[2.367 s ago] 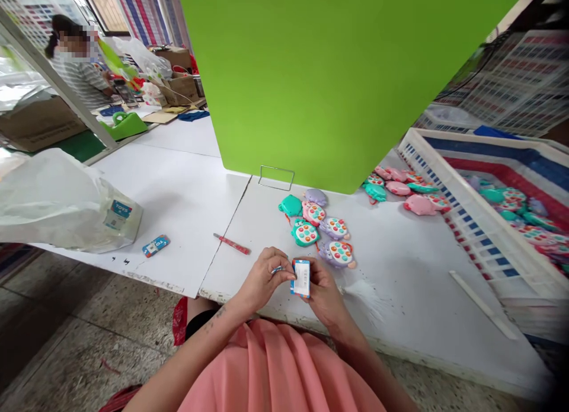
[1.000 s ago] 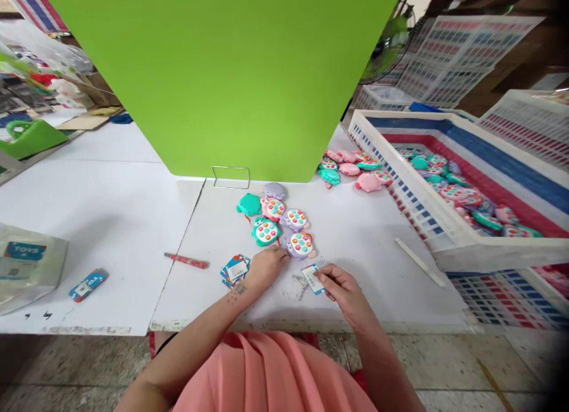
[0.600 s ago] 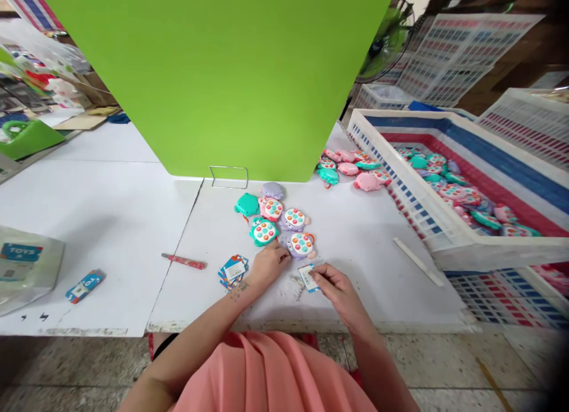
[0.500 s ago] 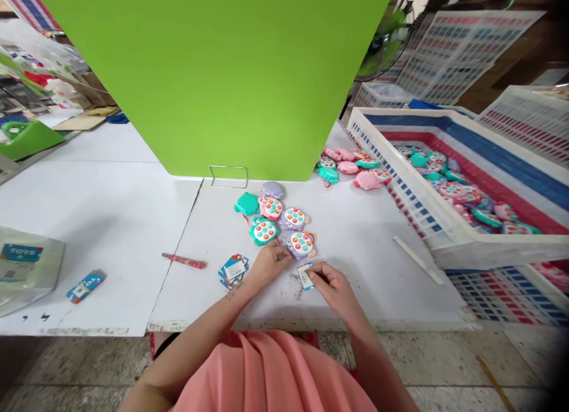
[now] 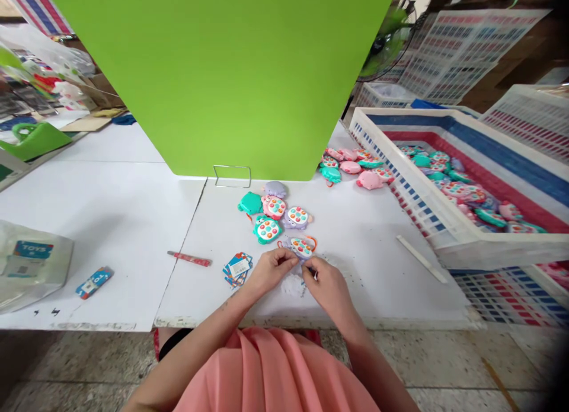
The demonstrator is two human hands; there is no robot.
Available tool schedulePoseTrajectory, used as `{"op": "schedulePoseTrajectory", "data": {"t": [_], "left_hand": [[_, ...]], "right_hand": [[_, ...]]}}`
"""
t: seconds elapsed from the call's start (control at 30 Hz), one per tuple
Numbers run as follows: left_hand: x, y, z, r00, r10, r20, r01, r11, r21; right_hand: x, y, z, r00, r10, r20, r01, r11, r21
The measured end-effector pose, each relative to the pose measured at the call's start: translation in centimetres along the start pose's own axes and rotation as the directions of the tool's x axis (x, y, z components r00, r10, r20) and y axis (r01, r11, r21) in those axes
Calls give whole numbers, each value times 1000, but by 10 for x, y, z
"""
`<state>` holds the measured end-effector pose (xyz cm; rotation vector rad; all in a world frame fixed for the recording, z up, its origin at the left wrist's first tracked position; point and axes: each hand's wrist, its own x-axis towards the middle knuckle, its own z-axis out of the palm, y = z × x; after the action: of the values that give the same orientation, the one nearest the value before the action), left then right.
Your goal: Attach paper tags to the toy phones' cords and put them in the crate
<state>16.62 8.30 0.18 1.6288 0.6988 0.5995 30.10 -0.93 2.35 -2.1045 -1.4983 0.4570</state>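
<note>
My left hand (image 5: 276,270) pinches at the near edge of a purple animal-shaped button toy (image 5: 300,246), which is tilted and has an orange loop. Close against it, my right hand (image 5: 326,280) is closed with thumb and finger together. A thin sliver of a blue-and-white card (image 5: 303,290) shows below those fingers, seen nearly edge-on. Just beyond lie a green toy (image 5: 267,229), another purple toy (image 5: 297,217) and a pink toy (image 5: 274,206), buttons up. To the left of my left hand is a fanned stack of cards (image 5: 239,268).
A red pen-like tool (image 5: 192,259) and a card bundle (image 5: 95,283) lie left, near a plastic bag (image 5: 33,270). A large green panel (image 5: 231,86) stands ahead. At right are a white strip (image 5: 421,258), a toy pile (image 5: 351,164) and a crate of toys (image 5: 502,246).
My right hand has moved up and left to meet my left hand, turning the card nearly edge-on. The nearest purple toy now lies more tilted.
</note>
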Motion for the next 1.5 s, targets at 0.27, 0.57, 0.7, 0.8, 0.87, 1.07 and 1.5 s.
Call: {"op": "schedulePoseTrajectory", "data": {"t": [0.27,0.57,0.7,0.8,0.87,1.07,1.5], "left_hand": [[-5,3,-8,997,75,-17,-73,990,123],[-13,-1,-9,979,200,-30,-179,925,336],[-17,7,-10,911,396,116,-384,712,588],[-17,13,-12,877,460,137,-443,665,602],[-16,16,-14,872,478,103,-449,698,558],[-12,24,-23,887,449,108,-445,769,459],[-44,22,-28,782,503,369,-572,343,745]], "right_hand": [[2,-3,11,999,3,34,-11,976,218],[4,-1,21,999,11,44,-28,914,404],[7,0,22,995,61,76,-94,800,592],[8,-2,22,974,157,165,-227,628,745],[8,-5,22,960,190,207,-278,532,799],[9,-17,22,949,93,301,-307,485,818],[21,-19,37,907,190,375,-396,83,915]]}}
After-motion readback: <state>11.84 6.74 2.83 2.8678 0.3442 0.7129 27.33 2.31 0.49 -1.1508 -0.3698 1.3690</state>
